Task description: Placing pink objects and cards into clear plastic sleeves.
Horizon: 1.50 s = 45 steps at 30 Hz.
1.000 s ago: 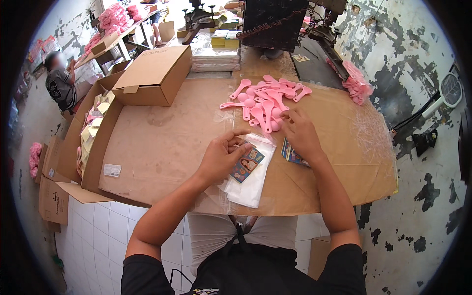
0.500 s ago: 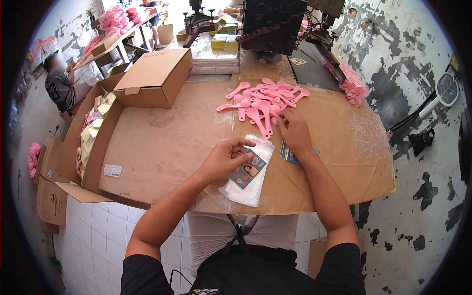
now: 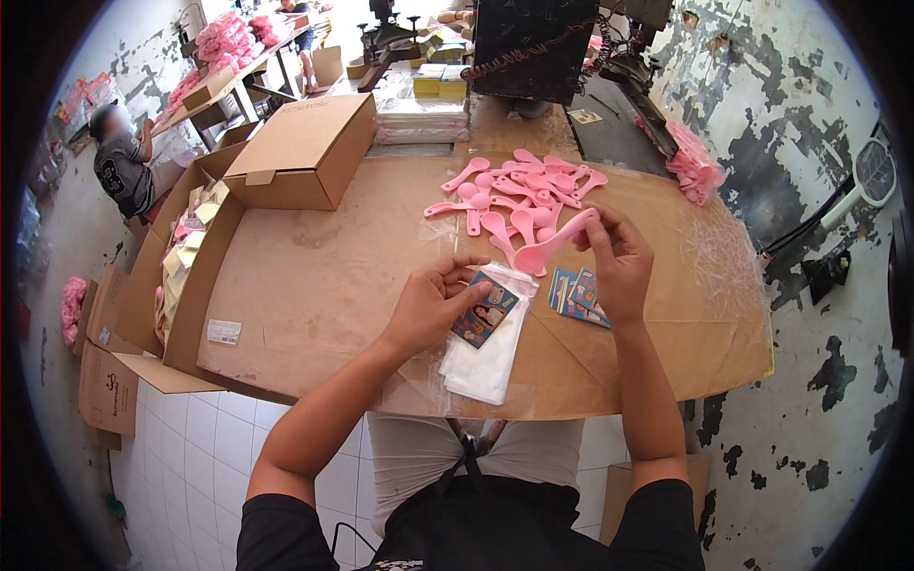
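Note:
A pink spoon (image 3: 552, 246) is pinched by its handle end in my right hand (image 3: 619, 262), its bowl pointing left over the table. My left hand (image 3: 434, 303) holds a small dark printed card (image 3: 484, 310) between thumb and fingers, above a stack of clear plastic bags (image 3: 481, 369). Beyond the hands lies a loose heap of pink spoons (image 3: 522, 195). Several more printed cards (image 3: 574, 297) rest on the table beside my right wrist, partly overlapping.
The tabletop is covered in brown cardboard (image 3: 314, 285). At its left stand a closed carton (image 3: 303, 147) and an open box (image 3: 181, 271) of packed pieces. A black machine (image 3: 526, 48) stands at the back. Another person (image 3: 129, 167) sits far left.
My right hand has lifted a pink spoon from the heap and drawn it back to the right. The card in my left hand has tilted slightly.

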Each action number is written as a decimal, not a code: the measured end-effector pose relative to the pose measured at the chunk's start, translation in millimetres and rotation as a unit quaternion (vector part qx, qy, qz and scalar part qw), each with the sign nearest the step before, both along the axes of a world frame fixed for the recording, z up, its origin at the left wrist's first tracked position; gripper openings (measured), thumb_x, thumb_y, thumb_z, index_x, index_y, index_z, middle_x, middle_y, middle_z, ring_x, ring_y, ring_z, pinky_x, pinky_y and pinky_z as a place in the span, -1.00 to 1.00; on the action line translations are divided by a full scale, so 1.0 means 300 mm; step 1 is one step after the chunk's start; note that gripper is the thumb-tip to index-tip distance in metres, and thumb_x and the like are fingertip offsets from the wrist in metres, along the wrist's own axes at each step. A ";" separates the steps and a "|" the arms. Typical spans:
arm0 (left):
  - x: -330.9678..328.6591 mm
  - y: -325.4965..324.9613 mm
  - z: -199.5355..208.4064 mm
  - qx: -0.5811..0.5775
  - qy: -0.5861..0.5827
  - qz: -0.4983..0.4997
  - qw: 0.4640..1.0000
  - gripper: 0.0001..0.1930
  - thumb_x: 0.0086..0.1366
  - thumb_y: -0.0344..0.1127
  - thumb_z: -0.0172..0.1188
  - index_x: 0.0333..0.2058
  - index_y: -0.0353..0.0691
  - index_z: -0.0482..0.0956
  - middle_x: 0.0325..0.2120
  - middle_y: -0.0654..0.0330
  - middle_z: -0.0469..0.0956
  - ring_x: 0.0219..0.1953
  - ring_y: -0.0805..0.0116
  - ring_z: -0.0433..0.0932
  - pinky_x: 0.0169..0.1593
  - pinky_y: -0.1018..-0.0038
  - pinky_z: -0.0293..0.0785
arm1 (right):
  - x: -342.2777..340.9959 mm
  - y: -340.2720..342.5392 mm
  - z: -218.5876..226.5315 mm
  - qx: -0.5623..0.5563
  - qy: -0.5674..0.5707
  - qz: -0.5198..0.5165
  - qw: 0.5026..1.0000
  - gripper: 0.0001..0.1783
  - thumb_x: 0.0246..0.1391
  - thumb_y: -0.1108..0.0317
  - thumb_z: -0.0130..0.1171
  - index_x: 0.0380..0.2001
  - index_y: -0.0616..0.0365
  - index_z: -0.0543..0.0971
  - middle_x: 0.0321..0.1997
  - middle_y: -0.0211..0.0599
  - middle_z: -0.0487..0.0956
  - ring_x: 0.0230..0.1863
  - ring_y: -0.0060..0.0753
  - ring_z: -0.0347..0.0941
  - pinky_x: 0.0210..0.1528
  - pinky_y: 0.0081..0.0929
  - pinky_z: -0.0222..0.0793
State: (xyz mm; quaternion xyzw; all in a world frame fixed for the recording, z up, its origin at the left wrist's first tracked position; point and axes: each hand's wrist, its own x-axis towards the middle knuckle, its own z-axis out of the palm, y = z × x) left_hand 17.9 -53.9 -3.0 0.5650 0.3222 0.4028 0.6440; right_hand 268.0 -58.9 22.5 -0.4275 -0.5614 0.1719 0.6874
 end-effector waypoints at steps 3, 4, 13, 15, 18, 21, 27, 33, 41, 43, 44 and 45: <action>0.003 -0.001 -0.015 0.006 -0.003 -0.007 1.000 -0.62 0.40 -0.47 0.21 0.14 -0.42 0.44 -0.15 0.10 0.65 -0.13 0.48 0.65 -0.08 0.59 0.61 | -0.016 -0.001 -0.007 -0.055 0.064 0.075 0.994 -0.76 0.32 0.43 0.16 -0.04 0.37 0.62 -0.26 -0.30 0.66 -0.34 -0.60 0.56 -0.24 -0.61 0.52; 0.004 0.000 -0.019 0.012 -0.005 -0.009 1.000 -0.63 0.40 -0.47 0.21 0.13 -0.42 0.44 -0.14 0.09 0.66 -0.13 0.48 0.66 -0.10 0.60 0.61 | -0.017 -0.001 -0.009 -0.071 0.056 0.086 0.992 -0.75 0.31 0.43 0.18 -0.02 0.36 0.61 -0.25 -0.30 0.66 -0.33 -0.61 0.57 -0.24 -0.62 0.53; 0.010 -0.003 -0.020 0.003 0.005 -0.041 0.999 -0.62 0.40 -0.45 0.22 0.14 -0.43 0.45 -0.06 0.11 0.63 -0.09 0.49 0.63 0.01 0.57 0.60 | -0.084 -0.028 -0.048 -0.086 -0.032 0.124 0.988 -0.73 0.25 0.49 0.23 -0.01 0.33 0.60 -0.23 -0.28 0.67 -0.26 -0.56 0.63 -0.21 -0.60 0.58; 0.011 0.003 -0.028 0.001 -0.006 -0.039 0.999 -0.62 0.40 -0.43 0.22 0.14 -0.43 0.46 -0.07 0.13 0.64 -0.10 0.50 0.63 -0.01 0.58 0.60 | -0.091 -0.034 -0.042 -0.093 -0.011 0.158 0.983 -0.74 0.23 0.50 0.24 -0.02 0.33 0.60 -0.23 -0.27 0.67 -0.24 -0.54 0.64 -0.19 -0.59 0.58; -0.001 0.002 -0.019 -0.013 0.006 -0.035 0.999 -0.63 0.42 -0.39 0.22 0.13 -0.42 0.48 -0.11 0.15 0.65 -0.12 0.53 0.62 -0.04 0.59 0.59 | -0.090 -0.034 -0.030 -0.097 0.032 0.212 0.972 -0.76 0.22 0.51 0.26 -0.06 0.33 0.59 -0.24 -0.26 0.67 -0.22 -0.53 0.64 -0.17 -0.58 0.59; 0.002 0.001 -0.021 -0.008 0.034 -0.032 0.999 -0.64 0.44 -0.35 0.20 0.12 -0.41 0.50 -0.16 0.18 0.66 -0.14 0.54 0.62 -0.05 0.59 0.58 | -0.070 -0.037 -0.020 -0.059 -0.022 0.112 0.992 -0.78 0.21 0.53 0.26 -0.08 0.33 0.59 -0.23 -0.24 0.67 -0.18 -0.51 0.65 -0.12 -0.56 0.60; -0.010 0.008 -0.024 -0.006 -0.010 -0.049 0.999 -0.67 0.44 -0.34 0.20 0.08 -0.41 0.53 -0.15 0.18 0.66 -0.14 0.56 0.61 -0.09 0.62 0.56 | -0.054 -0.046 -0.017 -0.089 -0.182 0.203 0.958 -0.74 0.19 0.46 0.29 -0.05 0.25 0.61 -0.22 -0.29 0.67 -0.25 -0.56 0.58 -0.17 -0.52 0.50; -0.030 0.002 0.016 -0.055 -0.025 -0.123 0.991 -0.63 0.47 -0.31 0.15 0.15 -0.37 0.47 -0.12 0.13 0.66 -0.12 0.50 0.63 -0.06 0.60 0.56 | -0.087 -0.054 0.075 -0.115 -0.085 0.343 0.929 -0.77 0.18 0.43 0.30 -0.09 0.19 0.65 0.00 -0.31 0.58 0.05 -0.52 0.46 0.04 -0.48 0.37; -0.041 -0.006 0.043 0.078 -0.065 -0.091 0.991 -0.60 0.49 -0.33 0.09 0.22 -0.35 0.37 0.10 0.11 0.55 0.18 0.41 0.48 0.25 0.45 0.38 | -0.142 -0.152 0.337 0.007 -0.395 0.243 0.886 -0.90 0.09 0.48 0.33 -0.29 0.18 0.67 -0.20 -0.29 0.60 -0.11 -0.31 0.53 -0.03 -0.33 0.44; -0.059 -0.007 0.061 0.137 -0.030 -0.044 0.989 -0.61 0.48 -0.38 0.06 0.22 -0.36 0.37 0.17 0.11 0.49 0.27 0.34 0.40 0.33 0.38 0.30 | -0.142 -0.167 0.371 0.035 -0.469 0.173 0.865 -0.93 0.11 0.46 0.29 -0.32 0.19 0.66 -0.29 -0.26 0.59 -0.20 -0.23 0.54 -0.12 -0.30 0.44; -0.055 -0.024 0.074 0.135 -0.038 -0.050 0.989 -0.56 0.45 -0.39 0.10 0.25 -0.34 0.35 0.16 0.08 0.49 0.26 0.32 0.41 0.35 0.36 0.27 | -0.138 -0.168 0.375 0.034 -0.471 0.171 0.865 -0.93 0.11 0.46 0.29 -0.32 0.19 0.66 -0.29 -0.26 0.59 -0.20 -0.23 0.54 -0.12 -0.30 0.44; -0.050 -0.044 0.084 0.135 -0.040 -0.051 0.989 -0.56 0.45 -0.39 0.10 0.25 -0.34 0.35 0.16 0.08 0.49 0.26 0.32 0.41 0.35 0.36 0.27 | -0.135 -0.165 0.379 0.030 -0.476 0.138 0.868 -0.92 0.12 0.45 0.28 -0.31 0.20 0.65 -0.29 -0.24 0.59 -0.22 -0.22 0.54 -0.15 -0.31 0.45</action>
